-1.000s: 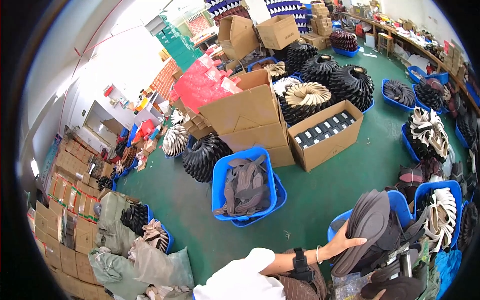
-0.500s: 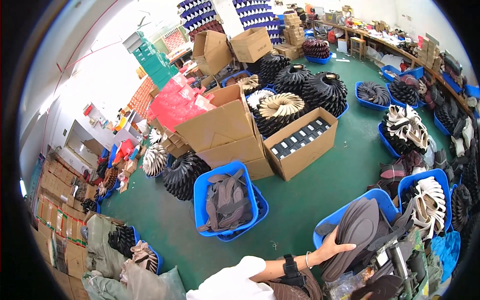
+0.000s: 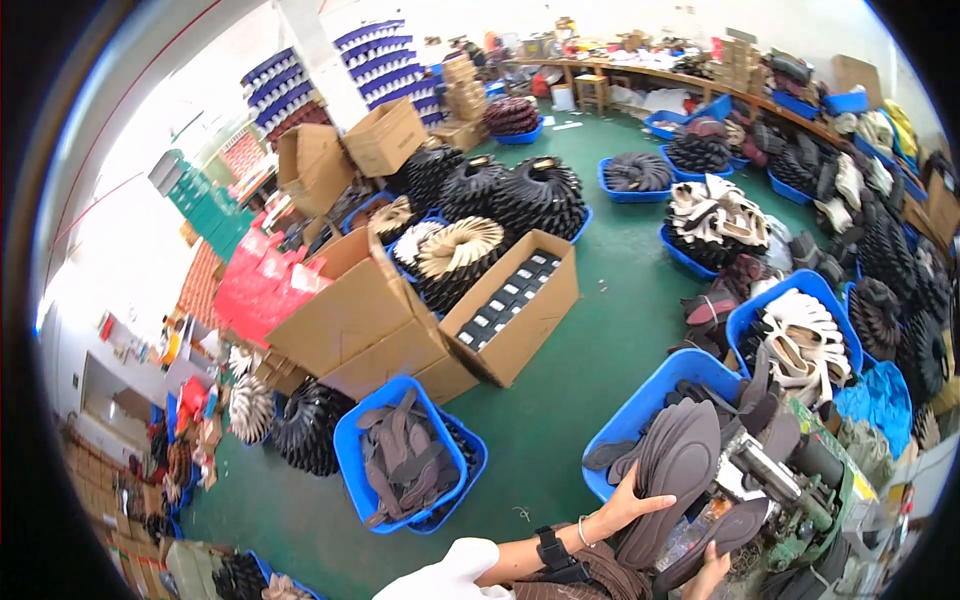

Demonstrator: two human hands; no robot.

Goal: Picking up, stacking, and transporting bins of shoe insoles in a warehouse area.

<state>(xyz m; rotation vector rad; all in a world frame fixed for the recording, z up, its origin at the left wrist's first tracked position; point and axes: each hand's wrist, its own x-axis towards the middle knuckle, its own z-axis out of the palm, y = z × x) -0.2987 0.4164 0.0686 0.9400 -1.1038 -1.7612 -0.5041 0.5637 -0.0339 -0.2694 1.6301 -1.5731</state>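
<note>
My left hand is wrapped round the side of a stack of dark brown-grey insoles, its thumb across the top one. The stack is tilted beside a blue basket that holds more dark insoles. Lower down, my right hand grips a single insole by its edge. Just beyond this insole stands a green machine with metal rollers. Clear plastic wrapping lies between the stack and the machine, partly hidden.
A blue basket of dark soles stands at centre left. Behind it are an open carton of dark boxed items and a larger carton. A basket of white shoe parts sits at right. Shoe bundles fill baskets farther back.
The view has turned right, so the baskets and cartons appear farther left. My right hand has come into sight with the single insole raised beside the stack. My left hand keeps its hold.
</note>
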